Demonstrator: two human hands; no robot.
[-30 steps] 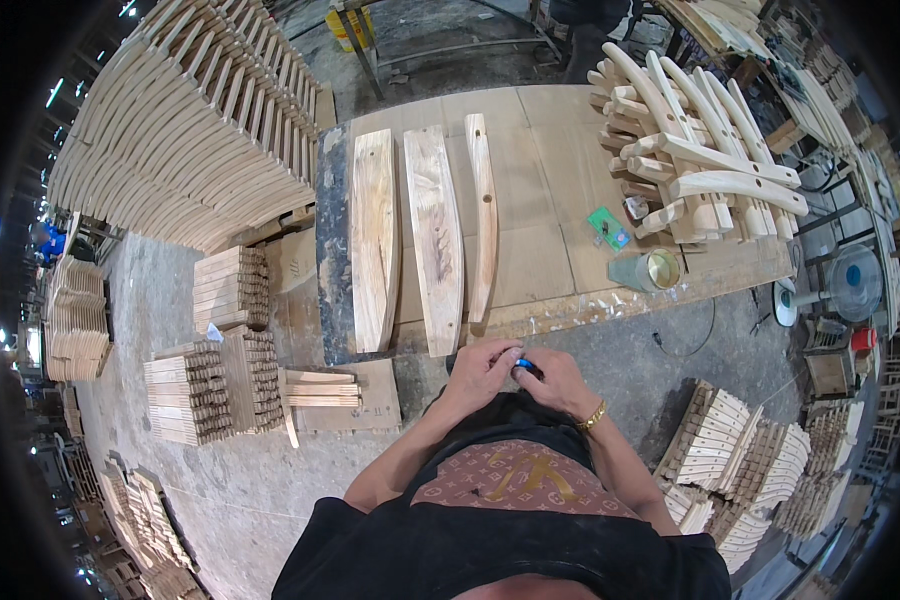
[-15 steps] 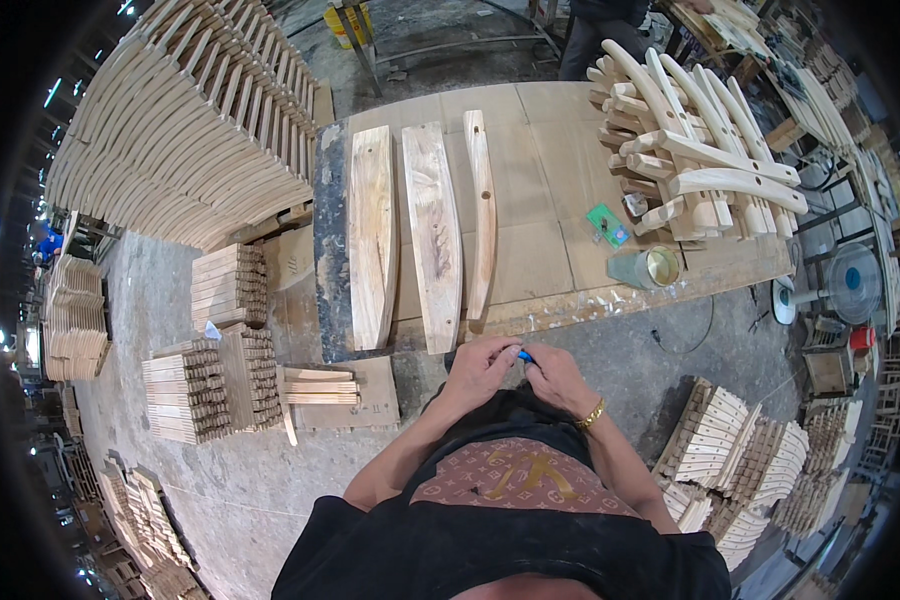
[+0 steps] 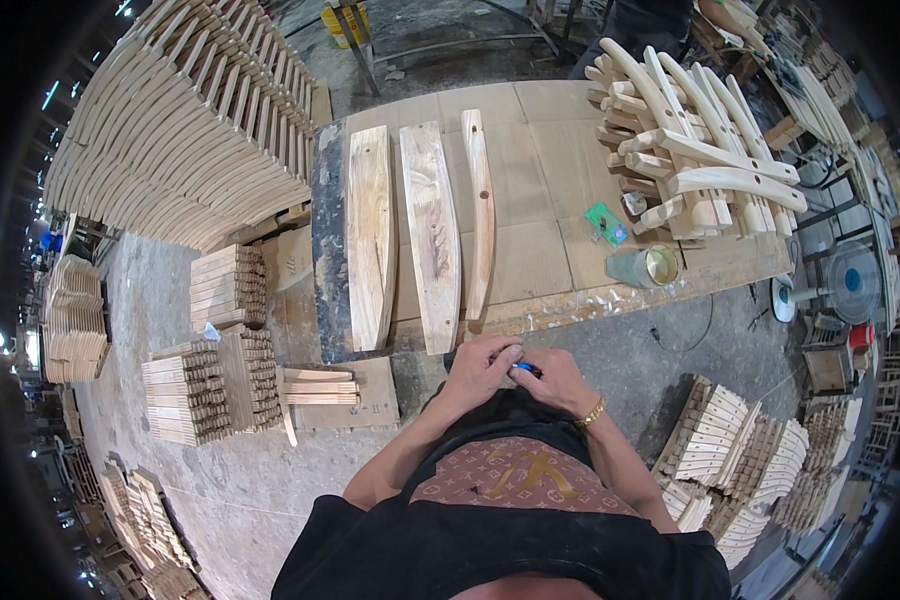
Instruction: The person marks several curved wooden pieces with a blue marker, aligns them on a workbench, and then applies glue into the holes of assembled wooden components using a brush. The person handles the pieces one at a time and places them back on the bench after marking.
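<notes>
My left hand (image 3: 482, 368) and my right hand (image 3: 560, 382) meet in front of my body, close to the near edge of the table. Between them a small blue object (image 3: 523, 367) peeks out; its kind cannot be made out. The fingers of both hands are curled in around it, and much of it is hidden. Beyond the hands lie two broad, curved wooden pieces, a left one (image 3: 370, 240) and a middle one (image 3: 431, 235). To their right is a narrower curved wooden piece (image 3: 480, 200) with holes. None of these is touched by my hands.
Curved wooden parts (image 3: 695, 150) are piled on the cardboard-covered table (image 3: 540, 190) at right, by a glass jar (image 3: 642, 267) and a green packet (image 3: 606, 224). Tall wooden stacks (image 3: 180, 130) stand left. A fan (image 3: 854, 281) is at far right. Another person (image 3: 650, 30) stands beyond.
The blue object between my hands has shifted slightly and shows a little differently, with small finger movements. The person beyond the table has moved rightward. The wooden pieces stay put.
</notes>
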